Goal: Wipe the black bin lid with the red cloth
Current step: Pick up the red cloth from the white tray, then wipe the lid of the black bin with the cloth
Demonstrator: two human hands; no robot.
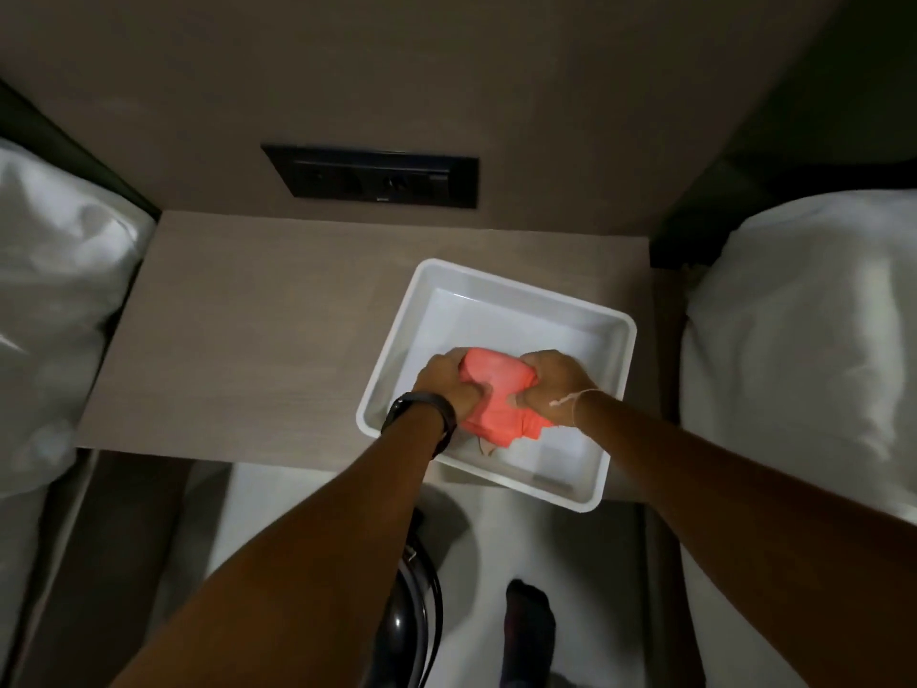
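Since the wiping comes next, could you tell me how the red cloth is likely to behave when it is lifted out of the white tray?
The red cloth is bunched between the left hand and right hand, so it is probably soft and floppy. A corner droops toward the white tray, so it will likely sag. Whether it is wet cannot be told.

No legible text on anything.

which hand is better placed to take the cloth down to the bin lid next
Left, probably. Both hands grip the red cloth over the white tray, but the left hand is on the side of the black bin lid, which sits on the floor beneath the left forearm; the right hand would have to cross over.
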